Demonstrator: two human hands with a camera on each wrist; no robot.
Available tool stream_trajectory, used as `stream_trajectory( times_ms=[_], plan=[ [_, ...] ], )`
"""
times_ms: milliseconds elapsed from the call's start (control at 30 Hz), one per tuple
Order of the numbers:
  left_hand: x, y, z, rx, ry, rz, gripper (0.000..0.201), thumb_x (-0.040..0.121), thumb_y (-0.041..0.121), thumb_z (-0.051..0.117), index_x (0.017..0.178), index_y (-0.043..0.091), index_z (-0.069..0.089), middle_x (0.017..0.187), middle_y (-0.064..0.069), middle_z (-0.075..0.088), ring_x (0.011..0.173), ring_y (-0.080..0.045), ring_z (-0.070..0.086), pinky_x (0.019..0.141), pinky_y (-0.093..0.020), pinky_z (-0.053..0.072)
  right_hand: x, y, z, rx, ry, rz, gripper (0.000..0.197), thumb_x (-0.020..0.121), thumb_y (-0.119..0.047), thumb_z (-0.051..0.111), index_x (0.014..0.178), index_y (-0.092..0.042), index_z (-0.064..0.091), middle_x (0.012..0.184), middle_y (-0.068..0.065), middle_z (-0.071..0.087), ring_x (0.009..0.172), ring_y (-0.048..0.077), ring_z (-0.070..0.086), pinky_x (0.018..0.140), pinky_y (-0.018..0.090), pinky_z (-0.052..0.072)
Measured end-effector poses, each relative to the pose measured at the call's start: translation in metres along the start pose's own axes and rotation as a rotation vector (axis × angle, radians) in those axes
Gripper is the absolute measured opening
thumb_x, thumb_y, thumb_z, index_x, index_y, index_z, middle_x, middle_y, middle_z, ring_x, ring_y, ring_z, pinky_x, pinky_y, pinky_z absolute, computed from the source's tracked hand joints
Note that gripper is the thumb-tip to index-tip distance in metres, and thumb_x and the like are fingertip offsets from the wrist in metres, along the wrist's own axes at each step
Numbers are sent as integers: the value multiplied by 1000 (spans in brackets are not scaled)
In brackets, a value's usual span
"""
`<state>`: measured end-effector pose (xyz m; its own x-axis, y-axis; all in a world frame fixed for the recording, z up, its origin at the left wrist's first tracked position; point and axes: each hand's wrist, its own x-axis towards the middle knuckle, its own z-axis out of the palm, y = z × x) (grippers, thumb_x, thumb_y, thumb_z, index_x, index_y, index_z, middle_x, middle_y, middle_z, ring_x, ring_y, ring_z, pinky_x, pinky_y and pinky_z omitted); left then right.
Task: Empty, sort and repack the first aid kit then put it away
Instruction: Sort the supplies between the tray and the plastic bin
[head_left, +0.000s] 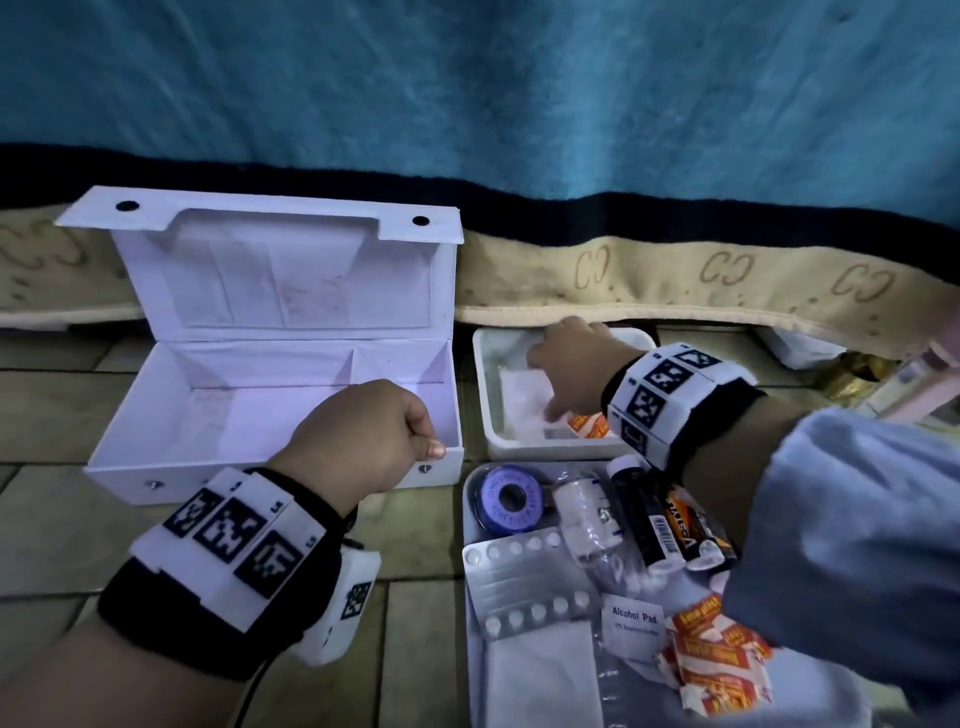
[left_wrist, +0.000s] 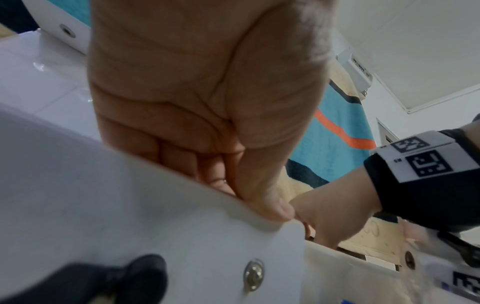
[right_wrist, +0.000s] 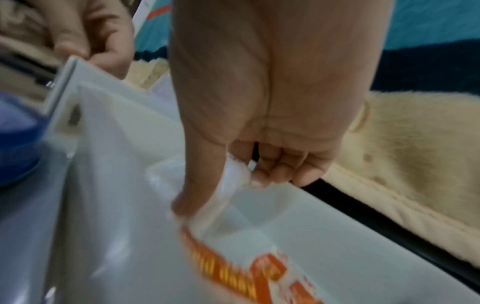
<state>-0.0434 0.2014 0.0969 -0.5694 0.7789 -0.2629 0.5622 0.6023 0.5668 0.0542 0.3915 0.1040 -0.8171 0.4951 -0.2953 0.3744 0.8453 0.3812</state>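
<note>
The white first aid box (head_left: 171, 470) stands open and empty on the left, its lid upright. My left hand (head_left: 423, 441) grips the box's front right corner, fingers curled inside the wall and thumb on the rim; the left wrist view shows that grip (left_wrist: 241, 197) on the box wall (left_wrist: 130, 216). My right hand (head_left: 558, 400) reaches into a small white tray (head_left: 519, 448) right of the box. It pinches the white end of an orange-and-white plaster packet (head_left: 588, 423). The right wrist view shows the right hand (right_wrist: 233, 181), with the blurred packet (right_wrist: 233, 265) hanging into the tray (right_wrist: 350, 257).
A larger tray (head_left: 467, 499) in front holds a blue tape roll (head_left: 511, 501), a bandage roll (head_left: 587, 514), blister packs (head_left: 519, 577), a black tube (head_left: 644, 514), an alcohol pad (head_left: 634, 621), gauze (head_left: 540, 675) and more orange plasters (head_left: 717, 660). A blanket edge (head_left: 675, 280) hangs behind on the tiled floor.
</note>
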Motion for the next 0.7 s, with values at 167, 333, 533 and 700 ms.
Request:
stream_trajectory(
  times_ms=[167, 333, 533, 700],
  plan=[
    [0, 0, -1, 4, -1, 17, 14, 78, 31, 74, 68, 23, 69, 66, 4, 63, 56, -14, 55, 63, -25, 44, -35, 22, -35, 316, 316, 52, 17, 91, -24, 54, 102, -13, 62, 110, 12, 59, 99, 30, 56, 75, 32, 42],
    [0, 3, -1, 49, -2, 34, 15, 78, 31, 74, 66, 25, 68, 65, 5, 61, 55, -9, 50, 55, -23, 36, -144, 14, -51, 583, 384, -189, 9, 81, -30, 64, 84, -22, 66, 75, -10, 60, 65, 5, 52, 62, 27, 44],
    [3, 0, 2, 69, 27, 42, 13, 77, 31, 75, 69, 23, 68, 67, 6, 62, 58, -8, 51, 54, -23, 36, -208, -35, 21, 572, 69, -250, 17, 59, -42, 46, 73, -36, 41, 73, -18, 47, 60, 0, 53, 52, 21, 47],
    [2, 0, 2, 75, 39, 55, 16, 77, 30, 75, 65, 24, 67, 67, 5, 63, 59, -10, 54, 57, -25, 40, -210, -67, 66, 469, 329, -294, 25, 56, -27, 50, 77, -22, 37, 75, -4, 53, 47, 14, 52, 35, 17, 37]
  ],
)
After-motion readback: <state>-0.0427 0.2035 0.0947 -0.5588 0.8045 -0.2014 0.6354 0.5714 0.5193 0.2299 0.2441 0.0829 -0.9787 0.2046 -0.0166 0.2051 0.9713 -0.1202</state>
